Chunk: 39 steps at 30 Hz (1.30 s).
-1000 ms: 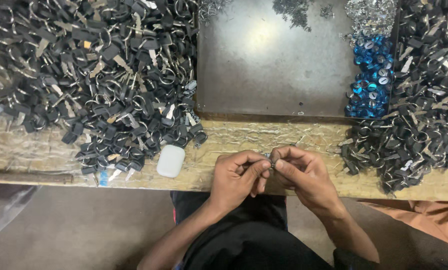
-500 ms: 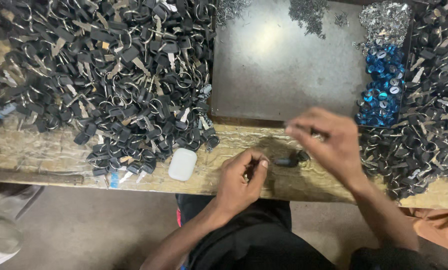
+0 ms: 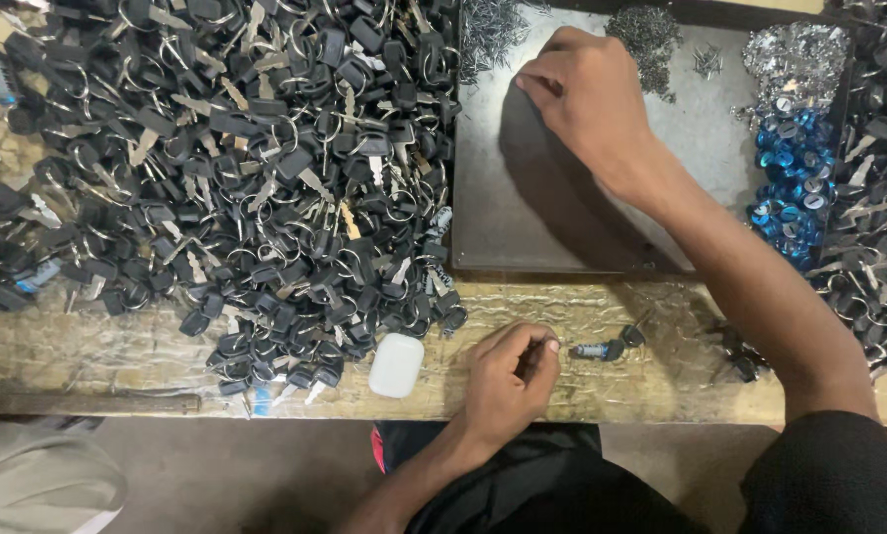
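1. I see my left hand resting on the front edge of the wooden bench, fingers curled in and pressed to the thumb. It seems to pinch something slim and small, but I cannot tell what.
2. Just to the right of that hand, a single black-headed key lies flat on the bench, close to the fingertips but apart from them.
3. Just to the left of the left hand sits a small white rounded case, near the hand but not touching it.
4. Beyond the case, up and to the left of the hand, a big heap of black-headed keys on rings covers most of the bench.
5. My right hand reaches far forward from the left one, over a flat grey metal tray. Its fingers are bunched together with the tips down on the tray's surface, at the edge of a heap of small metal pins. Whether anything is between the fingertips I cannot tell.
6. To the right of the right hand, another small pile of pins lies on the tray.
7. Further right of that hand are a pile of shiny silver bits and below it a cluster of blue round caps.
8. Past the tray's right edge, a second heap of dark keys lies beside my right forearm.
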Motion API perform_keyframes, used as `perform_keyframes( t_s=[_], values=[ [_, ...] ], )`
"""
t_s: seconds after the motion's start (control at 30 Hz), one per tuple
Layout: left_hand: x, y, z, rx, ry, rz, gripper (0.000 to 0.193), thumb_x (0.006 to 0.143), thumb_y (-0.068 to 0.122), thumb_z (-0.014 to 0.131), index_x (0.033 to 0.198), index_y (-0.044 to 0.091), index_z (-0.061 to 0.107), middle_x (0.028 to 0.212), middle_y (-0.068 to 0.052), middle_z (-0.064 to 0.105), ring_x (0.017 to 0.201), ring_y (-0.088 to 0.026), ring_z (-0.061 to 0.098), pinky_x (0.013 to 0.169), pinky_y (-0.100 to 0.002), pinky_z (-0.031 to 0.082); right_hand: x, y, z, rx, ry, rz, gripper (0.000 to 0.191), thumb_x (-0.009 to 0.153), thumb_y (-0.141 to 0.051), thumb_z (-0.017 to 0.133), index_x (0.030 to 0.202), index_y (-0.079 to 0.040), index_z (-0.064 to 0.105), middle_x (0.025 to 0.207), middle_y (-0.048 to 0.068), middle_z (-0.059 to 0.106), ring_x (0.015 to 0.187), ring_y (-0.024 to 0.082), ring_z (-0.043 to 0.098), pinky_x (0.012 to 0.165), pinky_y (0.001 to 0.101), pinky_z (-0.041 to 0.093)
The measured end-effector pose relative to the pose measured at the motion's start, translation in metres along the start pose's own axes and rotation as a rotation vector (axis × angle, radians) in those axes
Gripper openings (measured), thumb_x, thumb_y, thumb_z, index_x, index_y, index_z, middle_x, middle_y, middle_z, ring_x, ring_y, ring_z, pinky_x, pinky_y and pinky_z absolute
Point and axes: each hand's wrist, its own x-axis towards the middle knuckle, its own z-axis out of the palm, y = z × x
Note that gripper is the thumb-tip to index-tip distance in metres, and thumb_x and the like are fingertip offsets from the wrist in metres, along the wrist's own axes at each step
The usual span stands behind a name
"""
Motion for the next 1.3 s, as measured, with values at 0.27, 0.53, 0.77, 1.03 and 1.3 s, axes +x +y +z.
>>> perform_keyframes(
  t_s=[0.27, 0.53, 0.77, 1.03, 1.3],
  values=[
    [0.002, -0.001, 0.001, 0.006, -0.03, -0.02, 0.005, 0.095, 0.004, 0.068, 0.096, -0.001, 0.066, 0.076, -0.005, 0.061, 0.058, -0.01, 0.054, 0.053, -0.027, 0.043, -0.018, 0.014, -0.021, 0.072, -0.109, 0.067, 0.01, 0.098, -0.008, 0.083, 0.107, -0.005, 0.081, 0.094, 0.013, 0.073, 0.075, 0.024, 0.068, 0.069, 0.0348, 0.053],
    [0.004, 0.002, 0.0, 0.006, -0.025, -0.038, 0.004, 0.094, 0.002, 0.068, 0.094, -0.001, 0.065, 0.077, -0.005, 0.062, 0.06, -0.01, 0.055, 0.054, -0.026, 0.044, 0.013, -0.005, -0.011, 0.048, -0.037, 0.01, 0.008, 0.092, -0.007, 0.08, 0.1, -0.004, 0.081, 0.093, 0.016, 0.074, 0.076, 0.031, 0.07, 0.07, 0.0401, 0.055],
    [0.001, -0.008, 0.0, 0.037, 0.027, -0.009, 0.004, 0.095, 0.002, 0.068, 0.095, -0.002, 0.066, 0.077, -0.002, 0.064, 0.061, -0.007, 0.055, 0.055, -0.024, 0.045, 0.019, -0.026, -0.006, -0.082, -0.042, 0.086, 0.01, 0.09, -0.01, 0.073, 0.091, 0.0, 0.072, 0.091, 0.021, 0.07, 0.081, 0.042, 0.067, 0.071, 0.0503, 0.054],
    [-0.012, -0.024, -0.011, -0.416, 0.098, -0.285, 0.008, 0.104, 0.003, 0.061, 0.098, 0.0, 0.064, 0.077, 0.005, 0.058, 0.064, -0.001, 0.047, 0.055, -0.021, 0.036, -0.128, -0.112, -0.076, 0.188, -0.154, -0.121, 0.017, 0.09, -0.007, 0.076, 0.1, -0.002, 0.064, 0.086, 0.011, 0.063, 0.066, 0.029, 0.065, 0.055, 0.04, 0.052],
    [-0.019, -0.011, 0.006, -0.743, 0.062, -0.39, 0.013, 0.103, 0.007, 0.06, 0.104, -0.004, 0.067, 0.068, 0.002, 0.056, 0.055, -0.002, 0.042, 0.046, -0.019, 0.029, -0.211, -0.162, -0.04, 0.052, 0.264, 0.112, 0.026, 0.086, 0.001, 0.078, 0.107, 0.004, 0.062, 0.091, 0.013, 0.066, 0.074, 0.026, 0.069, 0.058, 0.0346, 0.053]
  ],
)
